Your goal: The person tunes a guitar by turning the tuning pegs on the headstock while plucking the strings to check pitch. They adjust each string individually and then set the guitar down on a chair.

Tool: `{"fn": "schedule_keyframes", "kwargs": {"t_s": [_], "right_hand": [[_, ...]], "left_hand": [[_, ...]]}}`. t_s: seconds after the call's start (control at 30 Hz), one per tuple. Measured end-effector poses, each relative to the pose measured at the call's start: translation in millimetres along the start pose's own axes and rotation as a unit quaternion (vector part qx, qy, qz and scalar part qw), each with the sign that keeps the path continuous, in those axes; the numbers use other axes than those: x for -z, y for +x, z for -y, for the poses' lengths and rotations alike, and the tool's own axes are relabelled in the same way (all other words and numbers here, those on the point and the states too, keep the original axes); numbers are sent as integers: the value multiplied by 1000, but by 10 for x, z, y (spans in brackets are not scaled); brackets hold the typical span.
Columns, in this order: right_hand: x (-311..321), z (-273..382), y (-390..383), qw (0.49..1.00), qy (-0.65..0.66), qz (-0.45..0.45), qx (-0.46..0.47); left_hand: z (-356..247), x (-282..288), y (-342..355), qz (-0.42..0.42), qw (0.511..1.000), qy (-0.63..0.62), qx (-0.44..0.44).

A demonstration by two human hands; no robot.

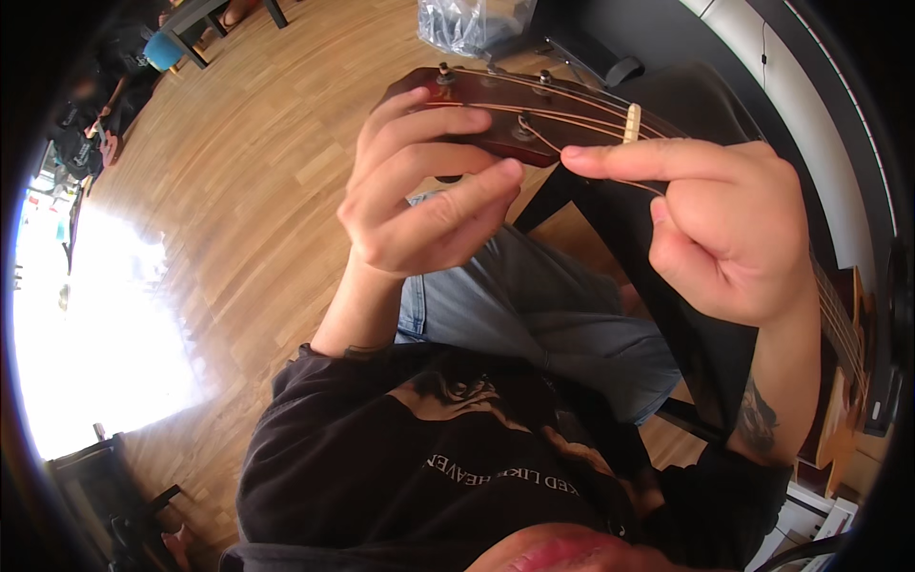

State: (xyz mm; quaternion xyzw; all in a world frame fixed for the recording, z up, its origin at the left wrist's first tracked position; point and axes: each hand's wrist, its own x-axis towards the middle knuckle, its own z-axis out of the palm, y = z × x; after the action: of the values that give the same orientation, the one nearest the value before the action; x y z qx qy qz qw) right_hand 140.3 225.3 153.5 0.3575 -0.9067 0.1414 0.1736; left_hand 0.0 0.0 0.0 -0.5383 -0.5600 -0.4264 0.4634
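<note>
Left hand (pixel 429 181) bends around the guitar headstock (pixel 496 93), its hold partly hidden; right hand (pixel 734 224), index extended, touches the loose guitar string (pixel 543 138) just beside the headstock, curled fingers' grip unclear.

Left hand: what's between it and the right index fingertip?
Head view: part of the headstock, with a tuning post and a string running from it toward that fingertip.

Holds left hand (pixel 415 205) raised, fingers (pixel 443 123) loosely bent and fanned rightward. Holds right hand (pixel 739 219) opposite, index finger (pixel 667 160) extended leftward, thumb (pixel 660 214) bent below, remaining fingers curled inward. Angles both forearms (pixel 789 372) upward.
</note>
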Motion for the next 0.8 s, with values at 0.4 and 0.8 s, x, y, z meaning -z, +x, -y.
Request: {"fn": "schedule_keyframes", "kwargs": {"t_s": [0.4, 0.8], "right_hand": [[-28, -46, 20, 1000, -6, -11, 5], [-22, -33, 24, 1000, 6, -2, -3]], "left_hand": [[41, 25, 131, -32, 999, -31, 11], [-47, -49, 41, -25, 999, 24, 4]]}}
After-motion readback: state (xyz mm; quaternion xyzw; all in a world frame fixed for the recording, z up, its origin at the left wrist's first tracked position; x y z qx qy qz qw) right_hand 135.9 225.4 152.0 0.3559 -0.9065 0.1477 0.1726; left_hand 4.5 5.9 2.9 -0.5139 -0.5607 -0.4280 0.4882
